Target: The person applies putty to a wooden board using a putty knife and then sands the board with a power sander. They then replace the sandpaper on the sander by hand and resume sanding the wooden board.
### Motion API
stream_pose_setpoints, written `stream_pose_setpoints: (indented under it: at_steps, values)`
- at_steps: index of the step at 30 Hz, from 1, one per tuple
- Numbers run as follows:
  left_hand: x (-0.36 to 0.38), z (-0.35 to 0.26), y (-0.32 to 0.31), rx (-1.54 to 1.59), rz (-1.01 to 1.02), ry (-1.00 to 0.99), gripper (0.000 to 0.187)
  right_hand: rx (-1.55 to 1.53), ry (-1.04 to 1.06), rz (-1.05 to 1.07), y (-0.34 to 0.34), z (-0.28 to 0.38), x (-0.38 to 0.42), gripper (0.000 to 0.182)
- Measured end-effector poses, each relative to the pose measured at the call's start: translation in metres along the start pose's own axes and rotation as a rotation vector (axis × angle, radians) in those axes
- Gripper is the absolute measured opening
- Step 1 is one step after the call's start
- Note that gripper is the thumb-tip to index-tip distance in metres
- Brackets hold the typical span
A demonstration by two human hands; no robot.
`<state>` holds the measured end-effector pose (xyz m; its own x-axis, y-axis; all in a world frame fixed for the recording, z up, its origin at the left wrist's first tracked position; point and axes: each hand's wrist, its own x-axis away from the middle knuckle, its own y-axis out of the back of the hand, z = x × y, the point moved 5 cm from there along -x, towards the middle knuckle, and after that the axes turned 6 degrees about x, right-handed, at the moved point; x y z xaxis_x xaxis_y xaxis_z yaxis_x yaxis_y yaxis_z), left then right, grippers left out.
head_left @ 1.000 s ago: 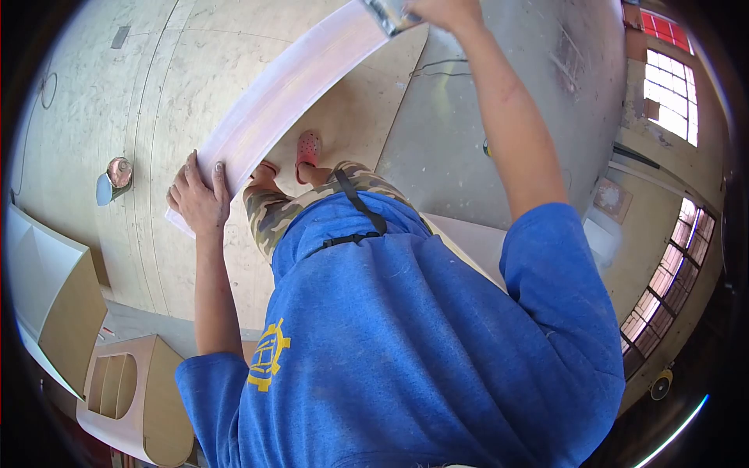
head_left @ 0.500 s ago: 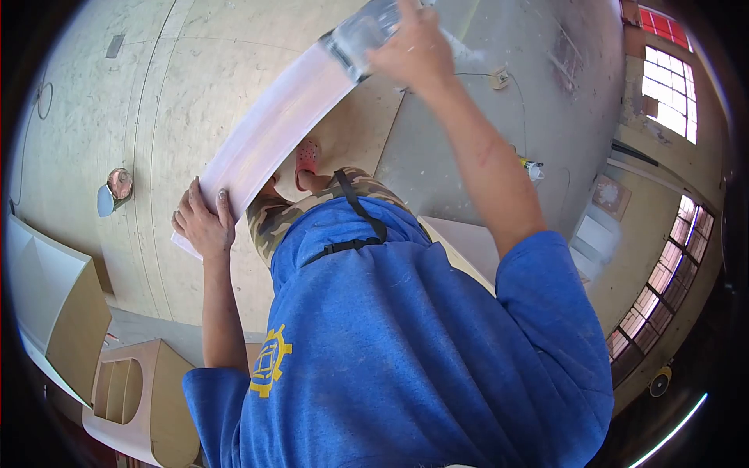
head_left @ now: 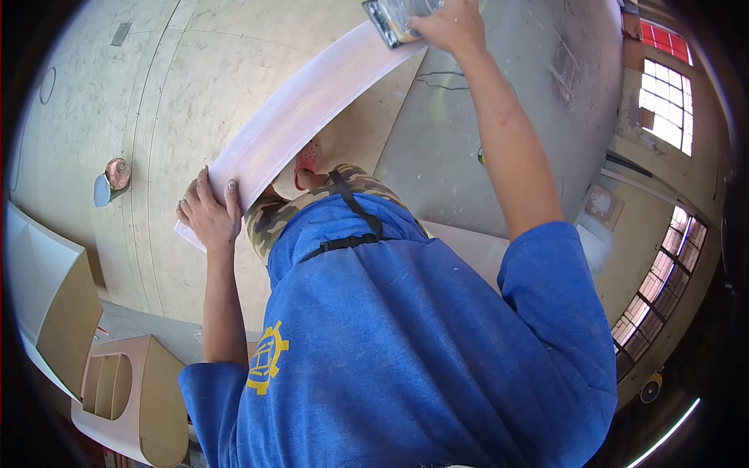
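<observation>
A long, pale pinkish board [head_left: 300,97] stretches diagonally across the upper middle of the view. Close to its lower-left end, my left hand [head_left: 211,210] grips it by the edges, thumb on the upper face and fingers at the far side. My right hand [head_left: 454,25] is wrapped round a sander [head_left: 384,25], a block with a dark flat base, which rests on the board's far upper-right end. Part of the sander lies under my palm and near the frame's top edge.
An opened tin [head_left: 117,173] with its lid stands on the plywood floor [head_left: 94,257] at left. Curved wooden pieces [head_left: 66,312] and a cabinet-like piece with an oval opening [head_left: 109,386] are at lower left. My foot in a red clog [head_left: 308,156] is below the board.
My right hand has pushed the sander farther up and right along the board. My left hand keeps its hold at the lower end, and the board has turned slightly.
</observation>
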<state>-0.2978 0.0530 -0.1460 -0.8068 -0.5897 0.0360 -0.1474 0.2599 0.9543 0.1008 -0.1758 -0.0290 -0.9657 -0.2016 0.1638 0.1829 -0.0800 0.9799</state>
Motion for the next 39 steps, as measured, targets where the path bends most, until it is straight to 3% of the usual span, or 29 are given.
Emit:
stream_pose_setpoints:
  at_steps: [4,6,7,9,11,12,16,18,24,30,36,39]
  values:
    - [0.0,0.001,-0.001,0.029,0.021,0.042,0.059,-0.013,0.111,-0.038,-0.016,-0.001,0.036,0.095]
    - [0.0,0.0,-0.001,0.018,0.035,0.039,0.059,0.007,0.368,0.017,-0.028,0.002,0.052,0.081]
    - [0.0,-0.001,0.0,0.015,0.034,0.051,0.059,0.007,0.379,0.022,-0.028,-0.004,0.059,0.081]
    - [-0.001,-0.004,0.0,0.05,0.062,0.062,0.059,-0.083,0.559,0.122,-0.025,-0.011,0.079,0.077]
    - [0.0,-0.01,0.002,0.026,0.067,0.066,0.059,0.033,0.555,0.239,-0.013,-0.018,0.088,0.077]
    - [0.0,-0.013,0.002,0.001,0.075,0.066,0.059,0.149,0.544,0.355,-0.012,-0.023,0.089,0.078]
    - [-0.006,-0.025,0.004,0.094,0.064,0.038,0.061,0.178,0.645,0.319,0.002,-0.034,0.061,0.074]
    - [-0.01,-0.028,-0.001,0.063,0.031,0.091,0.061,0.17,0.821,0.311,0.002,-0.031,0.045,0.071]
    - [-0.007,-0.028,-0.006,-0.022,-0.008,0.143,0.06,0.199,1.09,0.419,-0.01,0.019,0.039,0.067]
    - [-0.005,-0.024,-0.008,-0.021,-0.036,0.147,0.059,0.186,1.123,0.436,-0.017,0.059,0.054,0.067]
    - [-0.009,-0.024,-0.006,-0.007,-0.058,0.15,0.059,0.246,1.184,0.377,-0.004,-0.004,0.03,0.07]
    - [-0.008,-0.031,-0.006,-0.01,-0.032,0.167,0.061,0.312,1.101,0.316,0.002,-0.021,0.01,0.073]
